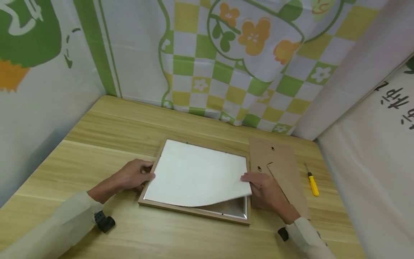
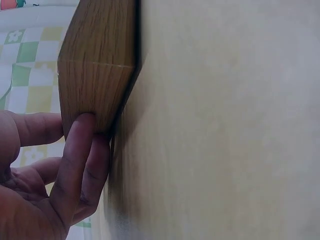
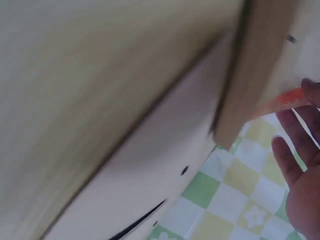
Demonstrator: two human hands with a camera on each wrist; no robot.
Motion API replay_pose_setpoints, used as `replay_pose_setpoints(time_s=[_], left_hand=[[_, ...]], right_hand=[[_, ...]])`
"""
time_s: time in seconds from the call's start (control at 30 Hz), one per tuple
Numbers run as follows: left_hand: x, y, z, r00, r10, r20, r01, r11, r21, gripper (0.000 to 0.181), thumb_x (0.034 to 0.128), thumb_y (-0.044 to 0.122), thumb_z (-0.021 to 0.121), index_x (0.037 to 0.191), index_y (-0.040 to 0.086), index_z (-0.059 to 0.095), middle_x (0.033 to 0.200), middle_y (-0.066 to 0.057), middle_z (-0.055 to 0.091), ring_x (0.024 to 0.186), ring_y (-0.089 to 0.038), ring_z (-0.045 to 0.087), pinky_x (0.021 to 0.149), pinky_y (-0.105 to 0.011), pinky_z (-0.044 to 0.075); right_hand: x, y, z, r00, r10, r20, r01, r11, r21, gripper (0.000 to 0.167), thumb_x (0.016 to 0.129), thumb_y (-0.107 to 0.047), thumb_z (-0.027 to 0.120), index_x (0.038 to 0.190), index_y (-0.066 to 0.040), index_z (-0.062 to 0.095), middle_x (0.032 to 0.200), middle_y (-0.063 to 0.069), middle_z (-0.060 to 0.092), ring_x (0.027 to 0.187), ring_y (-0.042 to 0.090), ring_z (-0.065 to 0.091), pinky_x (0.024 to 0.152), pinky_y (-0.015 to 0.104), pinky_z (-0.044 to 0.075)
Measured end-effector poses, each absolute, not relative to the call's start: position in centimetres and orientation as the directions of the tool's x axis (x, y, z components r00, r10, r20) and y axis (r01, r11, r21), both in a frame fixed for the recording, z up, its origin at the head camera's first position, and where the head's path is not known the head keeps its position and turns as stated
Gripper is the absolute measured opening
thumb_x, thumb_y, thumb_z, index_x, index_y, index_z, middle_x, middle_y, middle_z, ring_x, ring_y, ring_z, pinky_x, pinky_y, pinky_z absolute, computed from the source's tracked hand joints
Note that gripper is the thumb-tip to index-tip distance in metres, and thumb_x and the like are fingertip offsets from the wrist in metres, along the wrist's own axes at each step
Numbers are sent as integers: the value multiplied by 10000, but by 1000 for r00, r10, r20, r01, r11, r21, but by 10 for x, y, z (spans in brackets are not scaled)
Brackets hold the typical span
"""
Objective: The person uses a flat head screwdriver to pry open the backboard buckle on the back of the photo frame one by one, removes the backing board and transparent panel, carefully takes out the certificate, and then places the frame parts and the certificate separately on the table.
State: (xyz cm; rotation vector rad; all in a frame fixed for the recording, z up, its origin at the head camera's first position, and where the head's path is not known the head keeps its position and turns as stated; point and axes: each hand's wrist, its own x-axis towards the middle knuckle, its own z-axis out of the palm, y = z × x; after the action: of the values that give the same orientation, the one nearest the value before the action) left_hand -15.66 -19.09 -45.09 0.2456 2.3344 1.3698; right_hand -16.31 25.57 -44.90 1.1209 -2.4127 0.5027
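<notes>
A wooden picture frame [image 1: 194, 212] lies on the table, with a white sheet [image 1: 200, 174] over its opening. My left hand [image 1: 132, 175] grips the frame's left side, the thumb at the upper edge; in the left wrist view its fingers touch the wood-grained side [image 2: 92, 90]. At the frame's right side, my right hand [image 1: 266, 187] pinches the right edge of the sheet. The sheet's near right part bends upward, and a shiny surface [image 1: 226, 207] shows beneath it. In the right wrist view, the right hand [image 3: 302, 170] is partly cut off by the picture's edge.
A brown backing board [image 1: 279, 156] with small metal fittings lies right of the frame, partly behind the right arm. Farther right is a yellow-handled screwdriver [image 1: 313, 183]. A patterned curtain [image 1: 226, 86] hangs along the far edge of the wooden table [image 1: 97, 162].
</notes>
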Motion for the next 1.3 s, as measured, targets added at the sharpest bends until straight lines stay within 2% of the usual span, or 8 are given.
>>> replay_pose_setpoints(time_s=[0.23, 0.43, 0.57, 0.7, 0.87, 0.93, 1.13, 1.3], left_hand=[[-151, -194, -453, -888, 370, -275, -88, 449, 889, 516, 971, 80, 582, 1428, -97, 422, 1076, -208, 599, 750, -174, 636, 586, -343, 591], [-142, -196, -454, -891, 377, -255, -71, 438, 896, 553, 960, 61, 579, 1434, -133, 372, 1069, -197, 599, 689, -158, 598, 552, -307, 577], [-136, -197, -455, -893, 372, -252, -67, 445, 893, 576, 950, 68, 593, 1436, -137, 362, 1063, -194, 617, 693, -174, 620, 553, -306, 579], [-129, -199, -454, -894, 374, -247, -59, 449, 892, 584, 946, 73, 600, 1438, -134, 362, 1045, -179, 625, 702, -190, 623, 541, -308, 575], [-123, -202, -455, -887, 394, -238, -51, 430, 902, 578, 952, 71, 598, 1438, -136, 362, 1036, -173, 604, 740, -191, 630, 552, -297, 582], [-121, -203, -456, -887, 398, -234, -48, 425, 904, 576, 953, 69, 598, 1437, -138, 363, 1044, -177, 598, 756, -189, 633, 556, -293, 583], [-119, -204, -455, -887, 395, -238, -60, 412, 909, 570, 953, 48, 588, 1439, -141, 355, 1056, -197, 610, 759, -193, 663, 555, -303, 588], [-118, -204, -454, -892, 376, -251, -73, 428, 901, 567, 948, 44, 590, 1438, -133, 366, 1057, -200, 613, 743, -193, 671, 552, -306, 589]], right_hand=[[-182, 248, -416, -833, -293, 469, -548, 561, -621, 129, 801, 23, 765, 925, -10, 758, 842, 62, 766, 742, 40, 694, 628, 181, 552], [-217, 243, -384, -954, -15, 300, -297, 205, -933, 57, 876, -12, 707, 906, 23, 741, 765, -67, 747, 676, 49, 694, 651, 183, 571], [-245, 245, -376, -984, 75, 161, -157, 66, -985, 68, 898, -56, 694, 884, -113, 730, 752, -84, 733, 682, 43, 688, 671, 193, 582], [-271, 248, -388, -992, 128, 15, -13, 15, -1000, 151, 912, -86, 681, 1054, -33, 683, 784, -97, 721, 706, 22, 675, 688, 157, 565], [-292, 251, -416, -976, 191, -104, 103, -14, -995, 98, 912, -60, 677, 1004, -27, 695, 782, -88, 705, 682, 29, 659, 665, 161, 563], [-296, 253, -424, -968, 207, -139, 149, 32, -988, 36, 907, -89, 695, 935, -74, 712, 762, -93, 702, 669, 26, 646, 646, 162, 559], [-304, 249, -441, -947, 258, -191, 262, 282, -923, 310, 902, -170, 719, 1145, 21, 702, 699, -134, 670, 641, 0, 628, 632, 185, 551], [-304, 239, -450, -943, 233, -238, 319, 427, -846, 319, 902, -51, 681, 1196, 69, 663, 885, 44, 718, 633, 21, 594, 672, 222, 526]])
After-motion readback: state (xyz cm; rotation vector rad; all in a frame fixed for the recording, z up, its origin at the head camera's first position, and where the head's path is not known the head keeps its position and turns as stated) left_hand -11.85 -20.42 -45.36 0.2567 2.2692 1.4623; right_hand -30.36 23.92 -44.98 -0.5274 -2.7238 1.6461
